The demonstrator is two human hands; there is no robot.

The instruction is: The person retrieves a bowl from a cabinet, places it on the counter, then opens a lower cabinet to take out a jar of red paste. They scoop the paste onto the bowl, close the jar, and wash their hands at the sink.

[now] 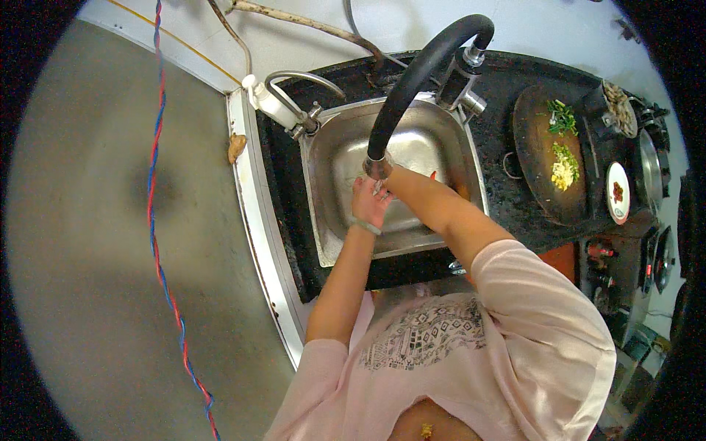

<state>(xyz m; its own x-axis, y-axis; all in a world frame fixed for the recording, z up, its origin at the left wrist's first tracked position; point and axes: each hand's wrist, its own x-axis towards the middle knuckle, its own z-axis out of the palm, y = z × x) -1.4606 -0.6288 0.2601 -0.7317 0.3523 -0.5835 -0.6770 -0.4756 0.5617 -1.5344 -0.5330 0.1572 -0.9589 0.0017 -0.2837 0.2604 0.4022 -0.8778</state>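
Observation:
Both of my hands are together over the stainless steel sink, under the spout of a black flexible-neck faucet. My left hand, with a pale bangle at its wrist, is turned up with bent fingers beneath the spout. What looks like water runs over its fingers. My right hand is mostly hidden behind the spout's metal end and close to the left fingers. Whether either hand holds something cannot be made out. A small orange-red piece shows in the sink beyond my right forearm.
On the black counter, right of the sink, lies a round wooden cutting board with chopped greens and a pale minced heap. A white plate holds reddish-brown food. A second, thin metal tap stands left.

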